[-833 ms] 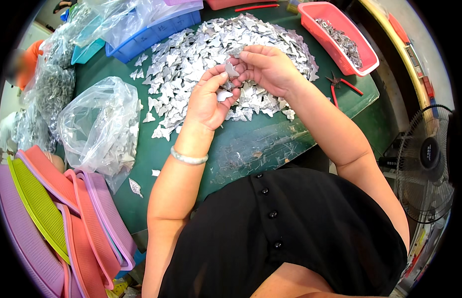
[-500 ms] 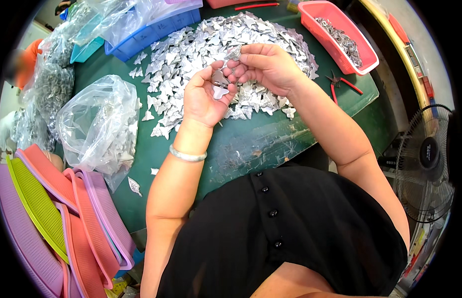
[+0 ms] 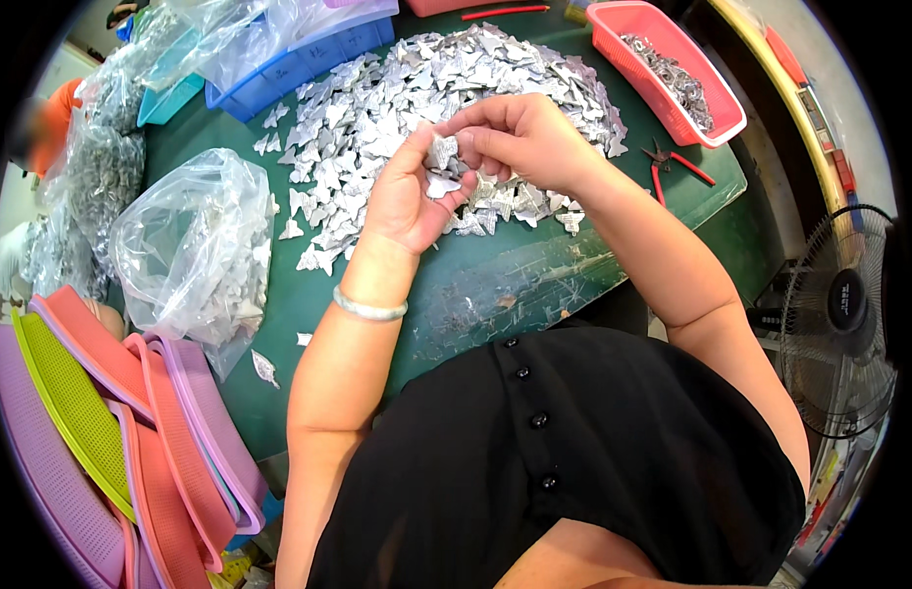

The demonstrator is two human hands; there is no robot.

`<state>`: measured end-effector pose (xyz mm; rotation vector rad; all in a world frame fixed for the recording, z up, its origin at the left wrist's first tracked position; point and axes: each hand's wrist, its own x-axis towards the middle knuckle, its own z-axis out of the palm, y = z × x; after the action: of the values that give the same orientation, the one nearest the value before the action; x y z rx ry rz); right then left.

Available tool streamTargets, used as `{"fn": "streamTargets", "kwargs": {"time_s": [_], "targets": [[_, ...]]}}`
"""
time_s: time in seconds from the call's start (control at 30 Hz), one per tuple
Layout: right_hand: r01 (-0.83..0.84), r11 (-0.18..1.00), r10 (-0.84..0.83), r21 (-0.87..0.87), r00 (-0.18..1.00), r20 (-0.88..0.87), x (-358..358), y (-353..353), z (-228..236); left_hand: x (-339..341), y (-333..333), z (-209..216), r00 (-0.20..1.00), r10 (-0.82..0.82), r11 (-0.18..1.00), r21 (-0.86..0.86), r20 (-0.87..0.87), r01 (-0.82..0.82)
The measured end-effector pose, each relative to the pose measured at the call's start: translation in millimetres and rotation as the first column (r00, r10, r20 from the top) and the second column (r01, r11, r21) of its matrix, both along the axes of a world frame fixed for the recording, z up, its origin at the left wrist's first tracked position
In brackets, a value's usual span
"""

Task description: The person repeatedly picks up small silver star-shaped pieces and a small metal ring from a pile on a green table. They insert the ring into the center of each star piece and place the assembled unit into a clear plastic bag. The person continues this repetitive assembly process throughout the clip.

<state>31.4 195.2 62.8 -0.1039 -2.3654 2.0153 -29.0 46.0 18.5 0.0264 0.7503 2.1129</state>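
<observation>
A large heap of small silvery metal pieces (image 3: 367, 118), shaped rather like butterflies, covers the far middle of the green table. In front of it, my left hand (image 3: 397, 206) is turned palm up with its fingers curled. It holds a textured metal piece (image 3: 442, 154) near the thumb and fingertips, and another, smoother piece (image 3: 441, 185) lies lower against the fingers. My right hand (image 3: 534, 142) reaches over from the right, its thumb and index finger bent together at the upper piece. Its other fingers are curled and partly hidden.
A clear plastic bag (image 3: 181, 245) of metal pieces lies left, near stacked plastic baskets (image 3: 68, 412). Red-handled pliers (image 3: 686, 167) lie right, below a pink basket (image 3: 662, 83) of metal parts. A blue crate (image 3: 309, 59) stands behind. A fan (image 3: 843, 304) is at far right.
My right hand has moved left and slightly down, bringing its textured metal piece to my left thumb and fingers. The left hand has barely moved.
</observation>
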Motion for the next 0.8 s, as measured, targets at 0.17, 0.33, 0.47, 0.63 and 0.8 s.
{"fn": "streamTargets", "kwargs": {"time_s": [0.17, 0.33, 0.47, 0.63, 0.8], "targets": [[0.203, 0.955, -0.171, 0.217, 0.973, -0.157, -7.6, 28.2, -0.2, -6.2, -5.9, 9.4, 0.998, -0.024, 0.996, -0.085, -0.056, 0.019], [0.208, 0.763, -0.088, 0.612, 0.971, -0.221, -14.8, 51.4, -2.1, -17.8, -66.7, 83.0, 0.753, 0.285, 0.91, -0.08, -0.593, -0.408], [0.061, 0.59, 0.179, 0.805, 0.962, -0.204, -17.1, 51.1, -7.1, -46.8, -131.4, 113.6, 0.203, 0.14, 0.479, -0.113, -0.969, -0.871], [-0.017, 0.4, 0.271, 0.917, 0.957, -0.101, -17.4, 30.1, -18.6, -59.7, -176.4, 99.8, 0.062, -0.639, 0.107, -0.169, -0.766, -0.98], [-0.04, 0.373, 0.259, 0.927, 0.964, -0.063, -22.0, 26.9, -24.6, -25.9, -134.4, 99.6, -0.114, -0.486, 0.232, -0.002, -0.866, -0.973]]}}
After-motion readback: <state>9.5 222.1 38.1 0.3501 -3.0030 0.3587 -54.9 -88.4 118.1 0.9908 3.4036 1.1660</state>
